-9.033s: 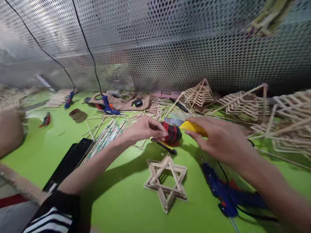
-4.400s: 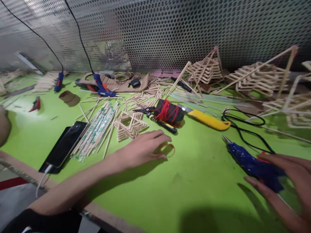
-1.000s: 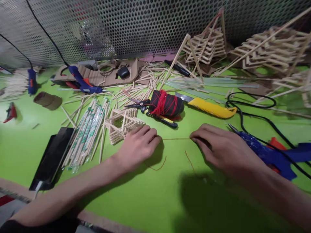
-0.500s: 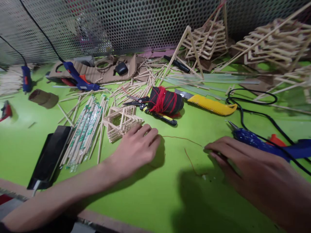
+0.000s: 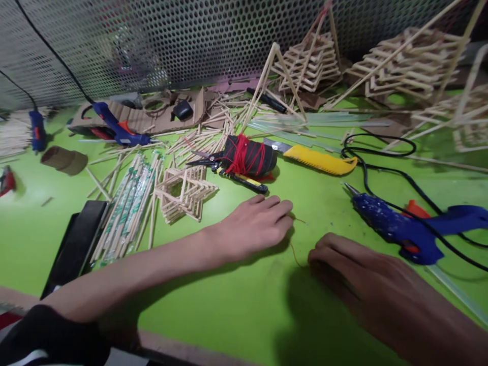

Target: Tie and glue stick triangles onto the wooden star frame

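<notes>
My left hand (image 5: 263, 223) lies palm down on the green table, its fingers bent together over a thin orange-brown thread (image 5: 294, 254). A short bit of thread juts out past its fingertips; the grip itself is hidden beneath the hand. To the right, my right hand (image 5: 343, 269) has its fingertips pinched together at the lower end of the visible thread. Behind my left hand lies a black roll wound with red string (image 5: 246, 156), beside black-and-yellow scissors (image 5: 213, 161). A small frame of stacked wooden sticks (image 5: 185, 193) sits left of them.
A blue glue gun (image 5: 385, 218) with a looping black cable lies at right, near a yellow cutter (image 5: 320, 160). Wrapped sticks (image 5: 127, 208) and a black phone-like object (image 5: 78, 244) are at left. Stick structures (image 5: 412, 66) stand behind, before a perforated metal panel (image 5: 213, 40).
My left hand has slid right, away from the stick frame and over the thread. My right hand has moved down toward the thread's lower end. The view has shifted slightly.
</notes>
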Demonstrator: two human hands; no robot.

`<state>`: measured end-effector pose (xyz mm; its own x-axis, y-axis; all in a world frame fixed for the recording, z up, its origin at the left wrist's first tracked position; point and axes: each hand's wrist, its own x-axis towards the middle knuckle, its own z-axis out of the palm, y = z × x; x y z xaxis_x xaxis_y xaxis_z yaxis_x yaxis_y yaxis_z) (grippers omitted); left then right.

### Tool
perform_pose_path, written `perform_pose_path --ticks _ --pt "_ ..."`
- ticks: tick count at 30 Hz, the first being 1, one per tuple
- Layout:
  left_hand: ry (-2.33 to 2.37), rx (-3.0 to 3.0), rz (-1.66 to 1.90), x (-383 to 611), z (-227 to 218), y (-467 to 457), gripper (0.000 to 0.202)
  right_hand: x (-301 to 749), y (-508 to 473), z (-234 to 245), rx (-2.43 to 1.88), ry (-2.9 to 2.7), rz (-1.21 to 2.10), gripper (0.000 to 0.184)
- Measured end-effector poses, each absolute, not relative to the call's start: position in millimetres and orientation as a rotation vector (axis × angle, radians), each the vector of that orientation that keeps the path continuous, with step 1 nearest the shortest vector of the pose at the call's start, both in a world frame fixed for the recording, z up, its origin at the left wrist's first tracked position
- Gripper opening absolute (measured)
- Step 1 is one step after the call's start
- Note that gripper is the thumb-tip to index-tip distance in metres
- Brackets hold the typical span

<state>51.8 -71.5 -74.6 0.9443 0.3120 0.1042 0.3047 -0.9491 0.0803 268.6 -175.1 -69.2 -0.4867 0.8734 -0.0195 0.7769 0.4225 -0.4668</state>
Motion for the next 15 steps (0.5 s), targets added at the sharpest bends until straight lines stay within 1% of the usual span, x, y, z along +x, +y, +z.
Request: perform_pose_path --ticks 4,7,11,13,15 --pt "0.475 3.121 0.212 52.0 -73.6 -74.5 0.015 267.2 -172.9 -73.6 -1.429 -2.495 0.751 0.024" --pt "0.517 3.077 0.206 43.9 -61.1 -72.3 0.018 265.2 -166.7 -70.4 -1.414 -2.432 0.749 0.021" --pt "0.631 3.055 0.171 23.7 -44.8 -66.4 0.032 257.5 -152.3 -59.7 -1.388 -2.356 0.700 0.019" --pt "0.717 3.103 0.157 13.1 -42.0 -65.9 0.030 252.1 -144.1 -55.8 -1.392 -2.300 0.716 0.019" --pt "0.802 3.172 0.166 3.5 -43.4 -67.9 0.020 246.0 -136.2 -54.4 -1.380 -2.225 0.717 0.019"
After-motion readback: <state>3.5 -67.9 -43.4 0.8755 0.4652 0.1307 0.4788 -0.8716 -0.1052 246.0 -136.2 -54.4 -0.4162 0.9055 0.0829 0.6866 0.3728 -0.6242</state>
